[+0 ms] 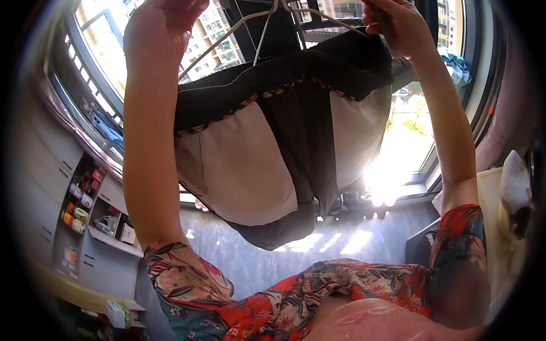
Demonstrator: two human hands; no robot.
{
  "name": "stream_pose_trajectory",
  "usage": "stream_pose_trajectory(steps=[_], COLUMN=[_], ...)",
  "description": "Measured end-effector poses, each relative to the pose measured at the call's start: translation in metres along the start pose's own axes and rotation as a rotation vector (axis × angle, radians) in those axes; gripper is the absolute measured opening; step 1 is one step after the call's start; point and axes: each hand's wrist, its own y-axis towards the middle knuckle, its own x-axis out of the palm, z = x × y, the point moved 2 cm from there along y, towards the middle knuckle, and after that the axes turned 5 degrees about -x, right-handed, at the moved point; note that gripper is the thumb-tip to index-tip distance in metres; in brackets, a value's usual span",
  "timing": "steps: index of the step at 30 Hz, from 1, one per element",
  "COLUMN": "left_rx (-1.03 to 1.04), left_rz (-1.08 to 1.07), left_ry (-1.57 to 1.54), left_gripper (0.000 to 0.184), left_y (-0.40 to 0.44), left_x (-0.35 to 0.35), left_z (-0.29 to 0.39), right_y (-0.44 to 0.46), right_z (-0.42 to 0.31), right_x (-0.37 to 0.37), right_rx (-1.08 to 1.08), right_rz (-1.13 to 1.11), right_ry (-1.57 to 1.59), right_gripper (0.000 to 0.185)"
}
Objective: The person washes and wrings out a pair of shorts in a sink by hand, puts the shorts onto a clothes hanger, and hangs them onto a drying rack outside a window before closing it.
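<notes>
A pair of dark shorts [296, 131] hangs in front of me, turned inside out so that pale pocket linings show. A thin light-coloured hanger [242, 23] rises out of its waistband and runs past the top edge. My right hand [401, 28] has its fingers closed at the right end of the waistband, beside the hanger's tip. Raised at the upper left is my left hand [162, 28]. The frame's top edge cuts off part of it, so what its fingers do is hidden. My left forearm covers the left end of the waistband.
Large windows [412, 142] let in strong light behind the shorts. Cabinets [108, 264] and shelves with several jars [79, 210] stand at left. A white object [515, 176] rests on a pale surface at right. Shoes [350, 202] line the floor by the window.
</notes>
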Motion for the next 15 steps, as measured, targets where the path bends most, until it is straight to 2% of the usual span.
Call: stream_pose_trajectory(steps=[1,4,7,8,11,12,15], left_rx=[0.042,0.152,0.085,0.019,0.001,0.026,0.091], left_rz=[-0.038,-0.090,-0.389,-0.393,-0.271,-0.227,-0.226], left_ry=[-0.024,-0.070,-0.219,-0.324,-0.419,-0.432,-0.446], left_gripper=[0.015,0.010,0.020,0.017,0.013,0.014,0.014], left_y=[-0.007,-0.036,-0.016,-0.010,-0.015,-0.011,-0.007], left_x=[0.006,0.024,-0.010,-0.020,-0.041,-0.048,-0.050], left_z=[0.006,0.022,0.019,0.017,0.006,0.004,0.010], right_y=[-0.002,-0.018,-0.022,-0.019,-0.006,-0.002,-0.010], right_z=[-0.006,-0.033,-0.042,-0.038,-0.015,-0.013,-0.020], right_x=[0.004,0.022,0.031,0.031,0.006,-0.004,0.001], right_rx=[-0.018,-0.206,-0.271,-0.224,-0.224,-0.144,-0.204], right_rz=[0.031,-0.143,-0.361,-0.196,-0.098,0.022,-0.031], right_ry=[0.060,0.258,0.431,0.461,0.577,0.583,0.582], right_gripper=[0.015,0.016,0.018,0.019,0.019,0.020,0.019])
